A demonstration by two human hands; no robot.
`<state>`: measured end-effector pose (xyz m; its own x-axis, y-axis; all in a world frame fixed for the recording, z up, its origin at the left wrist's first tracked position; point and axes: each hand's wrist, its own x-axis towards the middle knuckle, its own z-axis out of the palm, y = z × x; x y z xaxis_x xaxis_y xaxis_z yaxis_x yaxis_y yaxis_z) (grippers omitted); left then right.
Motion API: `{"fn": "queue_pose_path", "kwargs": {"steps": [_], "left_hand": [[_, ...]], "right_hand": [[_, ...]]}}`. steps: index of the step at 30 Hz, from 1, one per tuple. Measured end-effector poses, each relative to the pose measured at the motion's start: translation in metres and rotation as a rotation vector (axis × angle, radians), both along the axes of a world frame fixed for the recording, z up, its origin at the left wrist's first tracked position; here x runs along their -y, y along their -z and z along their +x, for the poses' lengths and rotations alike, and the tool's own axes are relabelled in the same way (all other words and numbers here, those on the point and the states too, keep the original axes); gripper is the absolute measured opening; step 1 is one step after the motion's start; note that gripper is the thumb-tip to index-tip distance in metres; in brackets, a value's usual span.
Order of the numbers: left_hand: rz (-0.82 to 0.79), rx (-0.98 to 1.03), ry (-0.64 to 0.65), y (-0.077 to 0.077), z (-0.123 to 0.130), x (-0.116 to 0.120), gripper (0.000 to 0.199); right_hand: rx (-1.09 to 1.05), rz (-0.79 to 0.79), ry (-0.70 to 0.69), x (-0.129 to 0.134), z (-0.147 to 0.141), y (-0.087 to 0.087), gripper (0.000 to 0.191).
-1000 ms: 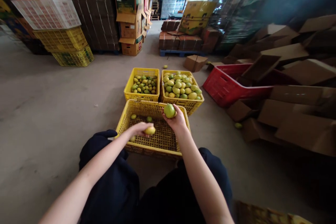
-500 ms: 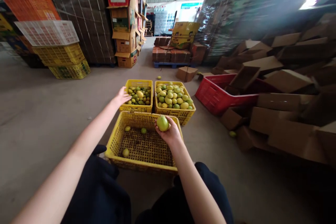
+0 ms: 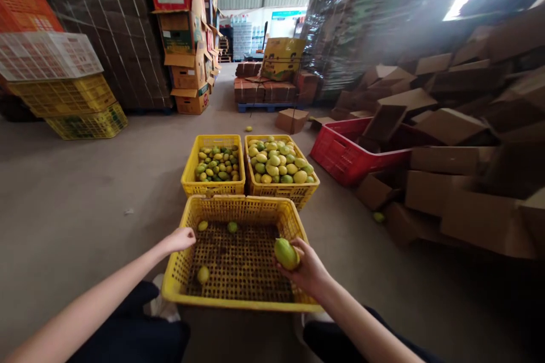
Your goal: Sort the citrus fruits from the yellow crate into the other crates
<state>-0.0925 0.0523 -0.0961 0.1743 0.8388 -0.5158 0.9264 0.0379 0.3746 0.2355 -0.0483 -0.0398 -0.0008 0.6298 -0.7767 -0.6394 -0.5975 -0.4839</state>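
My right hand [image 3: 309, 266] grips a large yellow-green lemon [image 3: 286, 254] over the right side of the near yellow crate [image 3: 238, 304]. At that crate's left rim is my left hand [image 3: 181, 239], its fingers curled in and no fruit showing in them. Three lemons lie on the crate's slatted floor: a yellow lemon [image 3: 202, 226], a greener lemon [image 3: 232, 227] and one lower lemon [image 3: 203, 275]. Just beyond stand two more yellow crates, the left crate [image 3: 185, 177] with small, mostly green fruit and the right crate [image 3: 279, 188] heaped with larger yellow lemons.
A red crate [image 3: 340, 153] and a heap of cardboard boxes [image 3: 460, 181] lie to the right. Stacked baskets [image 3: 63, 91] stand at the left. Farther back are a carton stack [image 3: 183, 62] and a loaded blue pallet [image 3: 266, 106]. One stray lemon [image 3: 378, 217] is on the floor.
My left hand has drawn back from the far left crate to the near crate's rim, its spread fingers now curled. My right hand has moved nearer and rightward with the lemon. The view has shifted.
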Motion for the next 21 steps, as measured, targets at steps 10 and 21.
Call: {"fn": "queue_pose_path", "kwargs": {"steps": [10,21], "left_hand": [[0.510,-0.067,-0.052,0.118,-0.034,0.000,0.055],[0.629,-0.019,-0.123,0.130,-0.039,0.021,0.046]], "right_hand": [[1.014,0.238,-0.157,-0.213,0.092,0.009,0.023],[2.181,0.496,-0.784,-0.464,0.071,0.052,0.035]]}}
